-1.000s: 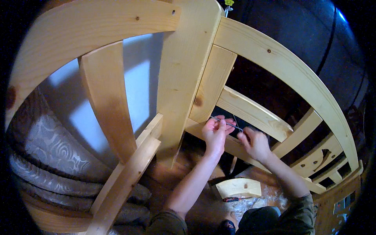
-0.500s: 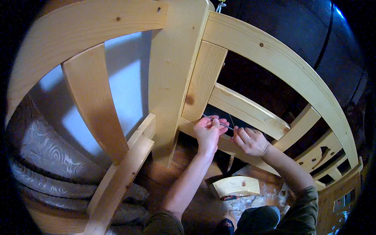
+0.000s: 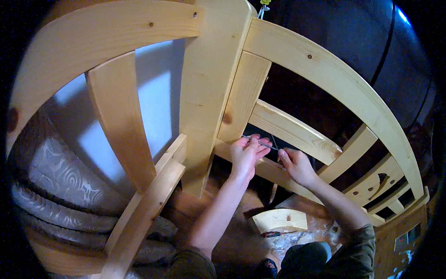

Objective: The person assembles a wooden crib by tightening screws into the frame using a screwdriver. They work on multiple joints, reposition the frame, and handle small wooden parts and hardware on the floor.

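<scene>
One metal rod [image 3: 274,148]: slanting across a gap in the wooden frame [image 3: 320,65], just below the short slat [image 3: 295,128]
Left hand [image 3: 245,156]: pinching the rod, thumb on top, other fingers kinda loose
Right hand [image 3: 297,165]: clamped on the rod's other end, near the left but not touching it
Floor [image 3: 232,228]: curved wood piece [image 3: 281,221], small red-and-dark tool [image 3: 271,234] right beside it
</scene>
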The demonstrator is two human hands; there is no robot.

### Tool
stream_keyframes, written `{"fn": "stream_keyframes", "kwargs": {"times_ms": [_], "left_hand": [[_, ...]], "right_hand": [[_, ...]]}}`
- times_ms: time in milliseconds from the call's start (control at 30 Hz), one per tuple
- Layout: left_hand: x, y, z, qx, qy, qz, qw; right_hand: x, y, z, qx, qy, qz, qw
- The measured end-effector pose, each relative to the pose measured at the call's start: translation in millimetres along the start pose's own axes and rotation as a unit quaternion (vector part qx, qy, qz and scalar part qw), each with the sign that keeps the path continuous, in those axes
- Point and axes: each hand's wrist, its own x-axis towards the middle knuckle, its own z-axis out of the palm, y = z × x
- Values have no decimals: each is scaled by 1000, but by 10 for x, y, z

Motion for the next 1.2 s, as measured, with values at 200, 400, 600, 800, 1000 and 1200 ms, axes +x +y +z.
{"fn": "stream_keyframes", "kwargs": {"times_ms": [200, 400, 600, 800, 1000, 1200], "left_hand": [[-11, -37, -25, -7, -4, 21, 1000], [-30, -43, 1, -15, -7, 22, 1000], [-14, -19, -13, -56, -35, -15, 998], [-23, -51, 24, 24, 14, 14, 1000], [-10, -28, 49, 52, 34, -4, 998], [-31, -3, -55, -5, -26, -26, 999]], "right_hand": [[89, -84, 23, -9, -13, 36, 999], [92, 85, 112, 156, -27, 104, 982], [71, 14, 181, 270, 6, 166, 948], [78, -145, 146, 336, -10, 249, 908], [74, -158, 132, 312, -18, 266, 912], [19, 74, 186, 202, -11, 104, 974]]}}
